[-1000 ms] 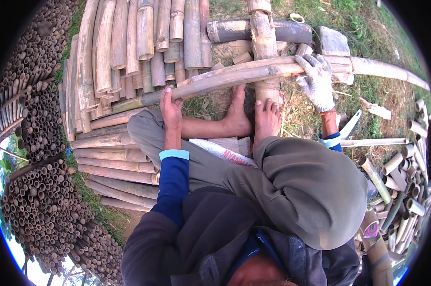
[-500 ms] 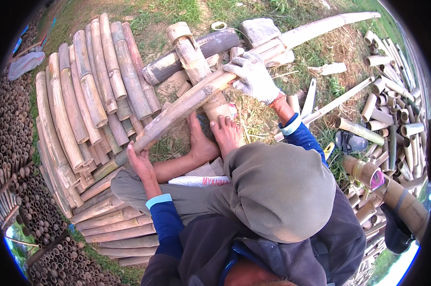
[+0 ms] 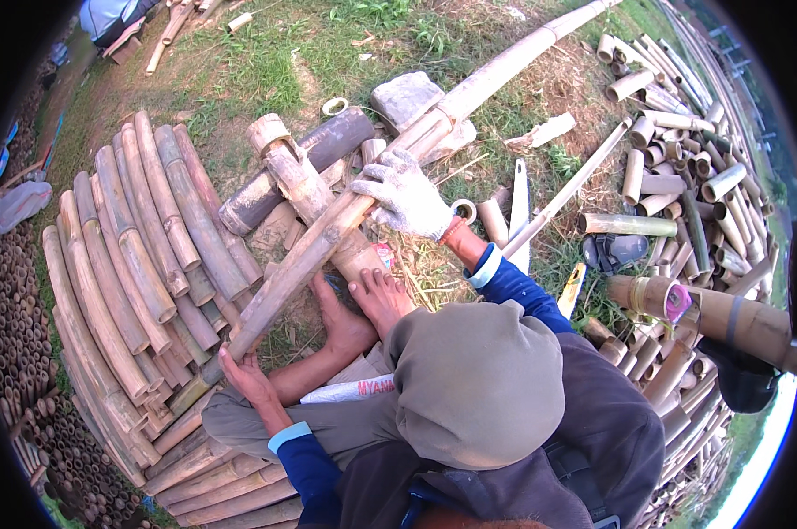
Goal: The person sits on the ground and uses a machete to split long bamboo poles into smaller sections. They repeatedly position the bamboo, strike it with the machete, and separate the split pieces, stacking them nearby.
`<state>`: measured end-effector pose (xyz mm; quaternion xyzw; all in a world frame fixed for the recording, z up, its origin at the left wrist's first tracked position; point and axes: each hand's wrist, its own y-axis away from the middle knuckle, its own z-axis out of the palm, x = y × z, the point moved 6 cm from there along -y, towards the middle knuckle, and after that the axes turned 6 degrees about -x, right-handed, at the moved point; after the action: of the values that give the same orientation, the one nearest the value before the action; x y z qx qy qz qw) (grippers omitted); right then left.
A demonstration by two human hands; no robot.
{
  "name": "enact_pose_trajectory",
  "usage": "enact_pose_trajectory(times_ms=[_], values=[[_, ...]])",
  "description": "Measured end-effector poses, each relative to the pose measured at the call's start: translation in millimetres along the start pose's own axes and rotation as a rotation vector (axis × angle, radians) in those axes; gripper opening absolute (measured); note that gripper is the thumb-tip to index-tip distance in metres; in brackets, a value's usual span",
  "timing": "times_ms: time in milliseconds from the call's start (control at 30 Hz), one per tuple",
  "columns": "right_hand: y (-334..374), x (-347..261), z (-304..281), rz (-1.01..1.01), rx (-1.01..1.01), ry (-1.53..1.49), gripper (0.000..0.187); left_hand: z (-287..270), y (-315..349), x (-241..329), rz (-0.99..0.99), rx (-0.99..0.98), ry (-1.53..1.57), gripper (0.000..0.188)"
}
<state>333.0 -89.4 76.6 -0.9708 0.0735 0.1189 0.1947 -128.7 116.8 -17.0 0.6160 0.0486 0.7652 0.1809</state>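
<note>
A long bamboo pole (image 3: 292, 271) slants from my left knee up to the far right. White-gloved, my right hand (image 3: 403, 194) is closed over the pole near its middle. Bare, my left hand (image 3: 246, 379) grips the near end, its fingers partly hidden behind the pole. Beneath the pole, a thick notched bamboo piece (image 3: 297, 181) lies across a dark round log (image 3: 341, 137). My bare feet (image 3: 381, 295) rest beside the lower part of that piece.
Cut bamboo lengths (image 3: 147, 220) are stacked at left. More pieces (image 3: 663, 185) lie heaped at right, near a dark sandal (image 3: 614, 251). A grey stone (image 3: 407, 97) sits by the log. Beside my right forearm are a pale flat blade (image 3: 519, 212) and a yellow handle (image 3: 573, 289).
The whole view has shifted, so the scene sits lower and further left. Both hands keep their places on the pole; the left hand's fingers look more curled around its end.
</note>
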Motion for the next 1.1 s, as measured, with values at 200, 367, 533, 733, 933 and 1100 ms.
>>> enact_pose_trajectory(times_ms=[200,367,533,733,933,1100], values=[[2.1,2.7,2.0,0.013,0.023,-0.008,0.062,2.6,1.1,-0.7,0.014,-0.002,-0.035,0.067],[-1.3,-0.9,-1.7,-0.007,0.009,-0.011,0.062,1.6,3.1,1.9,0.016,-0.001,-0.068,0.068],[-6.2,-2.0,-7.9,-0.007,-0.028,-0.045,0.061,-1.8,-1.8,-1.5,-0.008,-0.023,-0.078,0.070],[-11.0,3.0,-4.2,-0.046,0.025,-0.053,0.061,-0.5,-1.0,0.8,0.011,-0.016,-0.090,0.072],[-13.8,6.8,-3.8,-0.058,0.005,-0.031,0.059,5.4,-0.4,6.2,0.017,-0.068,-0.087,0.073],[-23.0,9.6,-6.4,-0.076,-0.030,-0.072,0.055,3.6,-5.6,4.9,0.029,-0.064,-0.077,0.072]])
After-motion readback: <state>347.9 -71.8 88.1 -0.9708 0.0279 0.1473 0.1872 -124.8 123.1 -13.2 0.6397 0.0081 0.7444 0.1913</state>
